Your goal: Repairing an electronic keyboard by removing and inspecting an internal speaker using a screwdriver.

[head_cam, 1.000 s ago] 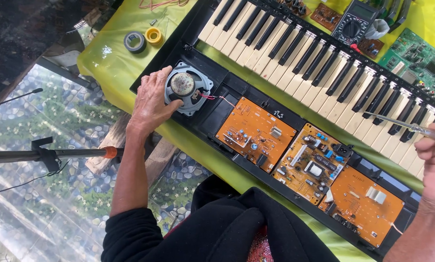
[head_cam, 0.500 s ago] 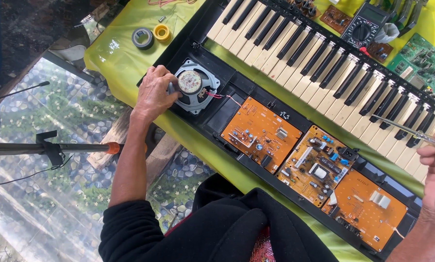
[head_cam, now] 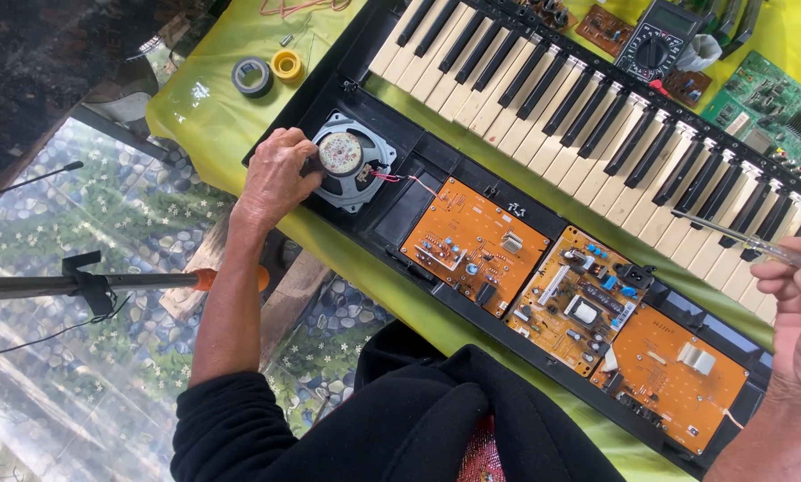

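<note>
An opened black keyboard point(head_cam: 436, 268) lies slantwise across a yellow-green tablecloth point(head_cam: 204, 125), its white and black keys point(head_cam: 597, 116) running along the far edge and its inner bay bared toward the person. In that bay sit three orange circuit boards in a row: the left board point(head_cam: 473, 243), the middle board point(head_cam: 583, 299) crowded with parts, and the right board point(head_cam: 677, 375). At the bay's left end lies a round grey speaker point(head_cam: 351, 161) with a pale circular label on its magnet and thin red wires leading off to the right. The left hand point(head_cam: 275, 174) rests on the speaker's left rim, fingers curled against it. The right hand point(head_cam: 797, 308), at the frame's right edge, pinches a slim clear-handled screwdriver point(head_cam: 744, 241), whose shaft reaches leftward over the keys. Beyond the keys lie a green circuit board point(head_cam: 771, 107) and a dark multimeter point(head_cam: 655, 40). On the cloth near the keyboard's left end sit a grey tape roll point(head_cam: 252, 76) and a smaller yellow roll point(head_cam: 286, 64), just beside each other.
</note>
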